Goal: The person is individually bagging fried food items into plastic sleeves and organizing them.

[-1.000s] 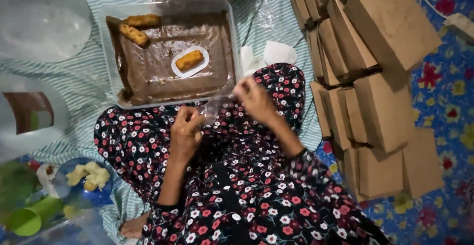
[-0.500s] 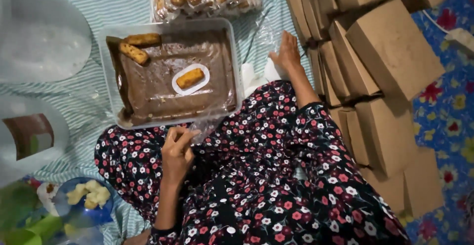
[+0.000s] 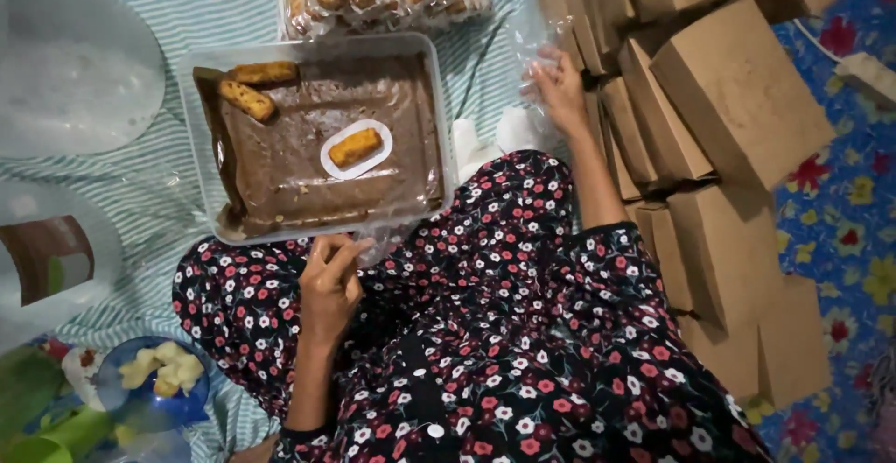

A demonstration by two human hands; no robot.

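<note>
Right hand has reached further out, fingers pinched on a clear plastic bag, left hand grips wrap beside the tray holding three fried rolls.

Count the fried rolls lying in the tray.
3 in the tray: two rolls in its far left corner, one roll on a small white dish near the middle.

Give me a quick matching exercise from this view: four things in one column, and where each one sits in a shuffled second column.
Things:
1. right hand
2. left hand
3. fried roll on white liner
4. brown boxes

Places:
A. middle of the tray
B. stacked along the right side
C. near edge of the tray, on clear wrap
D. reaching up on a clear plastic bag

Pairs: 1-D, 2-C, 3-A, 4-B
</note>
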